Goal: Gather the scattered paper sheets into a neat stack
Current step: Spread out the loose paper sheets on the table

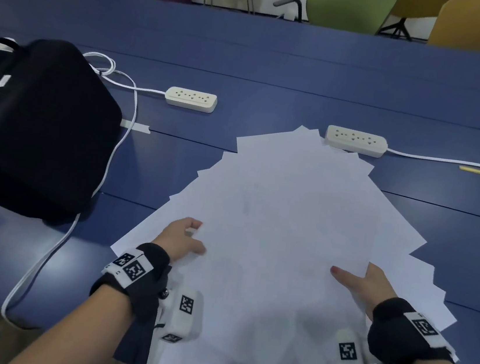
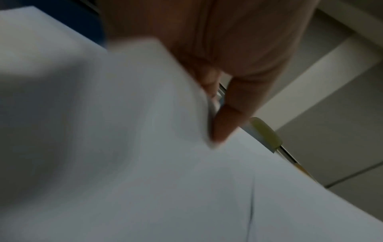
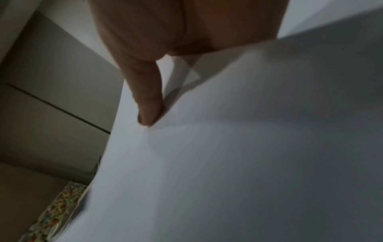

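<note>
Several white paper sheets [image 1: 286, 218] lie fanned and overlapping on the blue table [image 1: 277, 73], reaching from the near edge towards the far power strip. My left hand [image 1: 183, 240] grips the left edge of the upper sheets, thumb on top, fingers tucked under the paper. My right hand [image 1: 363, 282] holds the right edge of the same sheets, thumb on top, fingers hidden beneath. In the left wrist view the thumb [image 2: 225, 117] presses on the paper [image 2: 145, 163]. In the right wrist view the thumb [image 3: 148, 104] lies on the sheet [image 3: 248, 147].
A black bag [image 1: 33, 121] sits at the left, a white cable [image 1: 103, 170] trailing beside it. Two white power strips [image 1: 191, 99] [image 1: 356, 140] lie beyond the papers. A small yellow strip [image 1: 471, 170] is at the far right. Chairs [image 1: 344, 3] stand behind the table.
</note>
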